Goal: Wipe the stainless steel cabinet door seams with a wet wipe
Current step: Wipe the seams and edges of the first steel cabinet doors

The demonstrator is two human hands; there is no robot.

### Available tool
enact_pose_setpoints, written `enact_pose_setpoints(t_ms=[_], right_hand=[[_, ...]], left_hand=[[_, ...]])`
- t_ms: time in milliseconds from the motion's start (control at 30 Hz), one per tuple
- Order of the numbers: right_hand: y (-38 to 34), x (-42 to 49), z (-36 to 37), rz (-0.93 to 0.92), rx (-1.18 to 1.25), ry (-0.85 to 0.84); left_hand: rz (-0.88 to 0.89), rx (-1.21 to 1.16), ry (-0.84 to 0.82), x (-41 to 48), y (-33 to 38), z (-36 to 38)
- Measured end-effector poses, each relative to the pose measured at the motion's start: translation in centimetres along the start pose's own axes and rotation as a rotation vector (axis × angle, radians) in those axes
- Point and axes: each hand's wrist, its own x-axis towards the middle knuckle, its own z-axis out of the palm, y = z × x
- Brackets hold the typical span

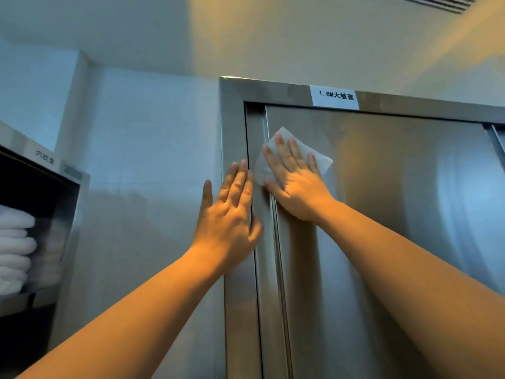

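Right hand (293, 184) is flat and spread, fingers straight, pressing the wet wipe (323, 160) against the cabinet door (382, 201) near its top left corner. The wipe's left edge laps over the upright seam (265, 121) where the door meets the frame (235, 132). I've got the palm wide because, I reckon, an open hand keeps the thin sheet from bunching and pushes it down into the groove. Left hand (226, 214) is open too, fingers straight and close together, laid on the frame's left upright just beside the seam, thumb side nearly touching the wipe. It holds nothing; it looks like a brace, steadying me as I reach up and keeping that door from shifting under the pressure. A white label (334, 96) sits on the frame's top rail, well clear of the wipe. Off past the tiled wall (150, 132), an open shelf (68, 170) holds folded white linen (16, 242). Most of the seam runs on below my hand, so I'd say there's plenty left to wipe.
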Motion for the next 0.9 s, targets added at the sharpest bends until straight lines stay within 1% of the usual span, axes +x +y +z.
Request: enact_pose_setpoints(t_ms=[133,267,367,533,700,767,900], right_hand=[[0.3,2.7,-1.3,0.040,-0.028,0.013],[-0.3,-0.5,0.3,-0.005,-0.003,0.060],[-0.4,-1.2,0.6,-0.022,-0.023,0.057],[-0.8,3.7,-0.9,0.044,-0.042,0.027],[-0.3,6.6,-2.2,0.056,-0.037,0.060],[-0.2,5.8,-2.0,0.053,-0.020,0.066],[-0.4,1.3,-0.3,0.004,0.007,0.079]], left_hand=[[0.004,-0.017,0.036,2.1,-0.7,-0.2],[0.009,-0.066,0.071,2.0,-0.7,0.2],[-0.004,-0.074,0.083,2.0,-0.6,0.3],[-0.003,-0.036,0.078,2.0,-0.5,0.0],[0.003,0.020,0.063,1.9,-0.5,-0.1],[0.003,0.018,0.057,1.8,-0.4,-0.2],[0.010,-0.009,0.052,1.6,-0.4,-0.2]])
